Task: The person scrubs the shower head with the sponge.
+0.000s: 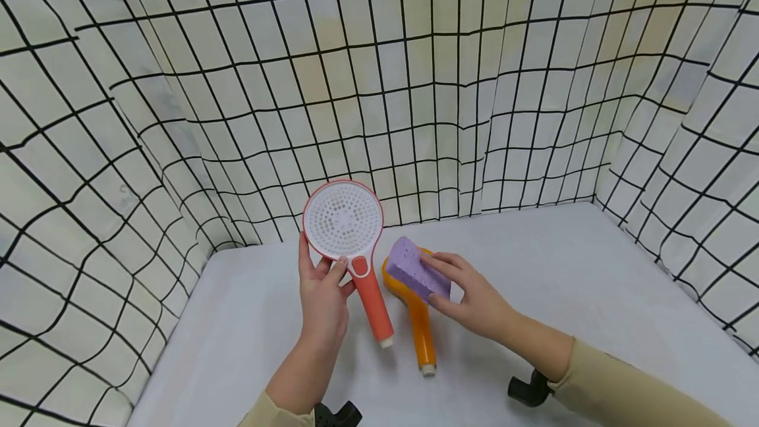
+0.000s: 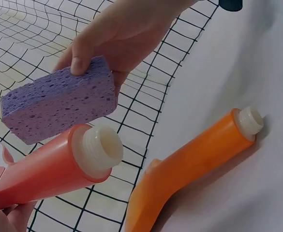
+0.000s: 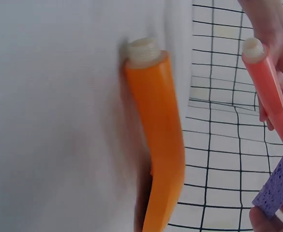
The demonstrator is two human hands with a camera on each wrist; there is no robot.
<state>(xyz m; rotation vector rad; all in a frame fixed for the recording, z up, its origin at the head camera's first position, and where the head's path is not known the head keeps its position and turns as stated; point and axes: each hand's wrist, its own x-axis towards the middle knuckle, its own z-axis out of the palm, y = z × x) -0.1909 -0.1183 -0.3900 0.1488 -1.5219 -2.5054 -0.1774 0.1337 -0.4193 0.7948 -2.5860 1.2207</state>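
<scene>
My left hand (image 1: pixel 323 295) grips the red shower head (image 1: pixel 351 246) just below its round face, thumb across the neck and fingers curled behind, so the white perforated face stands upright toward me and the handle slants down to the right, its white threaded end clear of the white table (image 1: pixel 563 269). My right hand (image 1: pixel 474 295) pinches the purple sponge (image 1: pixel 415 269) by its right end, thumb below and fingers on top, and holds it tilted over the head of the orange shower head (image 1: pixel 418 321); I cannot tell whether the sponge touches it. That orange one lies flat on the table, near the middle and toward the left, its handle pointing at the near edge and its threaded end bare. The two handles run almost side by side, close but apart. Behind the table's far edge and along both sides hangs a white curtain with a black grid (image 1: pixel 415 84).
</scene>
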